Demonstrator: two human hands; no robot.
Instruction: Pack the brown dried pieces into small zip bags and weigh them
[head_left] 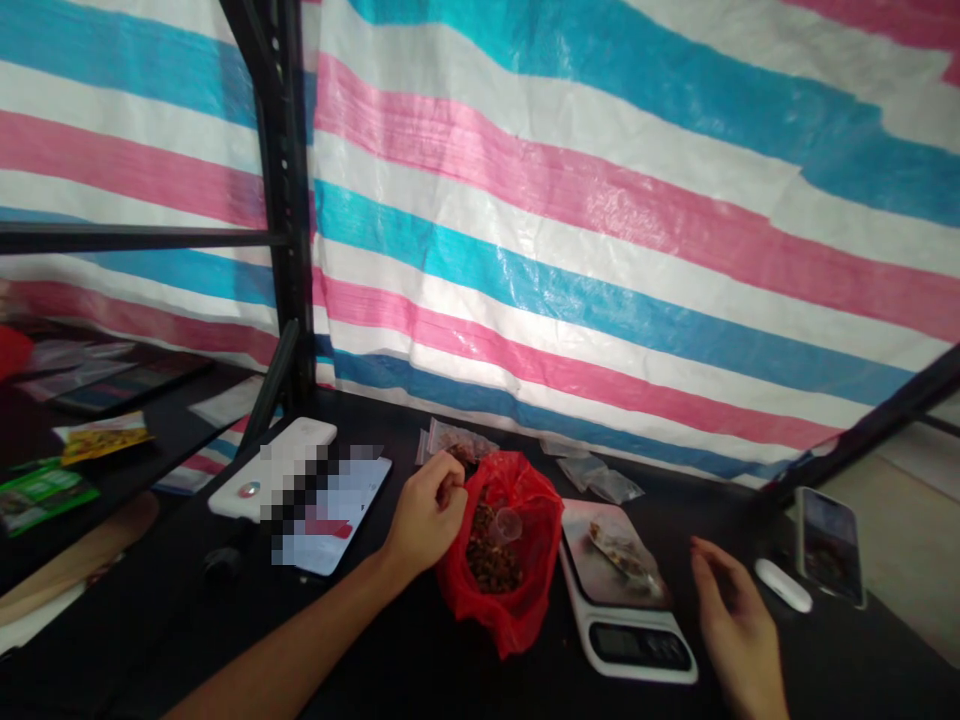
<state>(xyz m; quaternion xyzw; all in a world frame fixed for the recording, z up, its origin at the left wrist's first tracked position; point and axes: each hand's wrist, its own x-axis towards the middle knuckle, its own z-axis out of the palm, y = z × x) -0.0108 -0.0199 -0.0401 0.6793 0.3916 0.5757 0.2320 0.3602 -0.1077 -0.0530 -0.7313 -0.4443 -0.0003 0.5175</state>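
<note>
**Small clear packet [626,558] lies slantwise on the digital scale [641,648]**

The left hand [424,525] is curled into a loose fist against the near-left rim of the red plastic bag [510,628]; whether the fingers pinch the film cannot be told. The right hand [739,625] hangs relaxed just beside the scale, fingers half bent, with nothing visible in it. The packet sits between the bag and this hand, one end close to the plate's edge.

For a true reading, the packet is best kept wholly on the plate, with neither fingers nor bag film leaning on the scale. The bag's mouth is better kept wide and steady, so that nothing tips out onto the bench [409,665].

The bag is thin, glossy and crumpled, its rim ragged; inside are coarse, dry-looking brown pieces [491,565] and a round, clear plastic cup [507,525]. The scale has a smooth, shiny square plate in a white, round-cornered body with a dark display panel. Flat clear bags [604,478] lie behind it, limp and reflective. Beyond hangs a wrinkled sheet [585,200] striped blue, white and pink.
</note>
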